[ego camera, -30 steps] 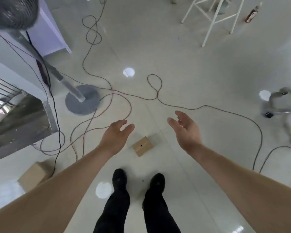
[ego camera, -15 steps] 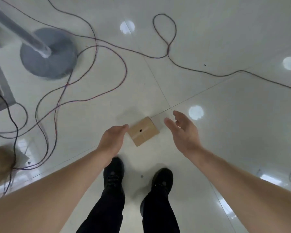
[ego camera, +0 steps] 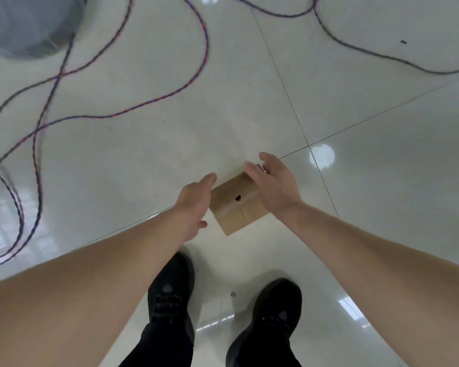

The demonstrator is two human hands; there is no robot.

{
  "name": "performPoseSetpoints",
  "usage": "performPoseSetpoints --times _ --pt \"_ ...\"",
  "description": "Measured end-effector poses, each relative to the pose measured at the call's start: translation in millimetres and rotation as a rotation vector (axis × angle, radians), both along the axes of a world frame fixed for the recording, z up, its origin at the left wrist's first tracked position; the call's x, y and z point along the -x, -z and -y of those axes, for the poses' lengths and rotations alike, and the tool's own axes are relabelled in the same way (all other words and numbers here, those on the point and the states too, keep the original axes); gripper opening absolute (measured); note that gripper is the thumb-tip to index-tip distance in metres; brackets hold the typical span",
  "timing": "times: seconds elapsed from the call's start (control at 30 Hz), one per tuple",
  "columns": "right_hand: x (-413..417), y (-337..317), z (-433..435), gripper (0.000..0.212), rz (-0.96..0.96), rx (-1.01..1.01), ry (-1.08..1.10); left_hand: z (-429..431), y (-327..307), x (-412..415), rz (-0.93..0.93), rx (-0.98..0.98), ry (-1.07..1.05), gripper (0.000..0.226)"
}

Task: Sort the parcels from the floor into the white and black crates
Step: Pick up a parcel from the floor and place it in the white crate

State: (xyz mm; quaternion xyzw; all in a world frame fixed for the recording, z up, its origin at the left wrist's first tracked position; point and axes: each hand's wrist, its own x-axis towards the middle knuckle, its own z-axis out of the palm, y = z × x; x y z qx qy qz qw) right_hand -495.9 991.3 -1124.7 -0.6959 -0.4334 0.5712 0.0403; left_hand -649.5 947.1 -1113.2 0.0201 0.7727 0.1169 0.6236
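Head view. Item: cardboard box, on floor at centre, 12 o'clock of shoes. Left hand at its 9 o'clock, fingers straight, together; right hand at 2 o'clock, fingers loosely spread. Advice: clamp opposite sides evenly, lift clear of cables. Contact with the box unclear; crates out of view.

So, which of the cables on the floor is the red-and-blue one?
The braided cable looping across the left half of the floor; red and blue strands show along it. The cable at upper right is plain dark.
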Motion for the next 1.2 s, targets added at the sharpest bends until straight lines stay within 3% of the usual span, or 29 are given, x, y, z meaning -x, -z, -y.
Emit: performPoseSetpoints --times 0.07,0.2,0.3,0.47,0.57,0.77,0.93,1.1,1.2 --pt "1.4 3.8 2.8 0.06 0.017 -0.025 0.029 -1.3 4.6 0.3 0.023 -0.034 -0.11 0.032" --pt "-12.5 -4.1 21.2 0.059 -0.018 -0.11 0.318 10.3 1.3 4.5 -0.054 -0.16 -0.229 0.029" --pt "-24.6 -2.3 47.3 0.046 0.02 0.003 0.307 25.7 1.4 4.5 0.01 -0.1 -0.168 0.046" --pt "-29.1 15.0 65.8 0.062 0.029 0.178 0.256 27.2 18.5 8.5 0.094 0.042 -0.069 0.068" --pt "-28.1 23.1 71.5 0.057 0.022 0.207 0.226 26.5 25.8 8.0 0.09 0.05 -0.032 0.072" --pt "-22.0 23.1 70.2 0.04 -0.044 0.137 0.245 28.1 26.7 5.5 0.106 -0.028 -0.015 0.058" --pt "-15.7 11.2 67.9 0.051 -0.109 0.2 0.319 23.7 12.4 -0.8 0.126 -0.044 -0.019 0.056" --pt "-19.1 -37.3 70.5 0.064 -0.105 0.198 0.334 23.7 -38.0 -4.7 0.094 -0.074 0.052 0.053" --pt "-30.1 -89.2 71.4 0.052 -0.121 0.185 0.361 21.8 -89.4 -10.7 0.069 -0.119 0.108 0.052"
